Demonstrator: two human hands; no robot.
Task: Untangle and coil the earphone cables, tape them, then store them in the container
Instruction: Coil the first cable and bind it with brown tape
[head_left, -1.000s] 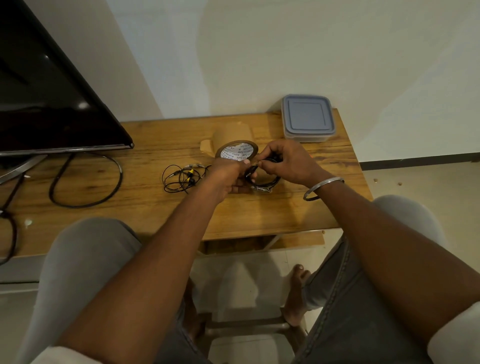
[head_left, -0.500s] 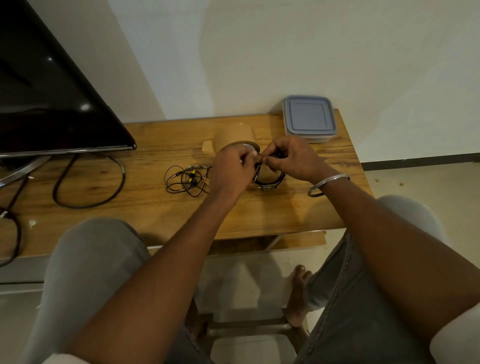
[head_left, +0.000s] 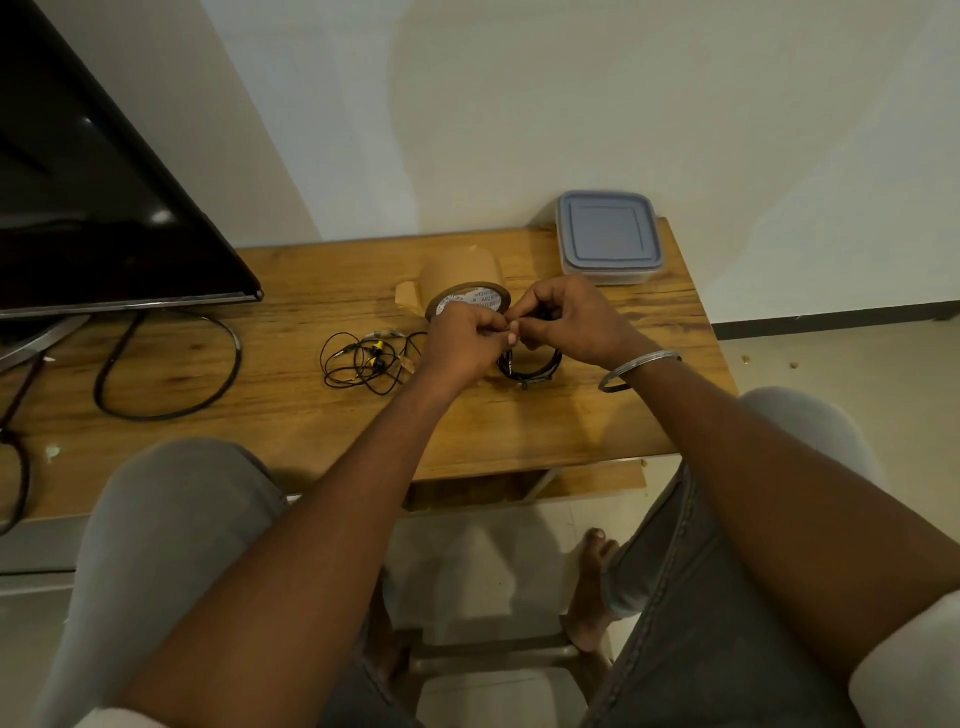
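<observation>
One lidded container (head_left: 610, 236), contents unseen.

The bench (head_left: 519, 431) has a broad strip of bare wood along its near edge, in front of both hands. The left hand (head_left: 462, 343) and right hand (head_left: 571, 322) meet over the coiled cable (head_left: 535, 371) and fill the middle. Just behind them the tape roll (head_left: 470, 299) blocks the way back. The lidded container (head_left: 610, 236) takes the far right corner. Bare wood runs right of the right hand to the bench's edge. Leftward lie the tangled earphones (head_left: 376, 358), then a thick cable loop (head_left: 238, 353) below the television (head_left: 78, 197).
</observation>
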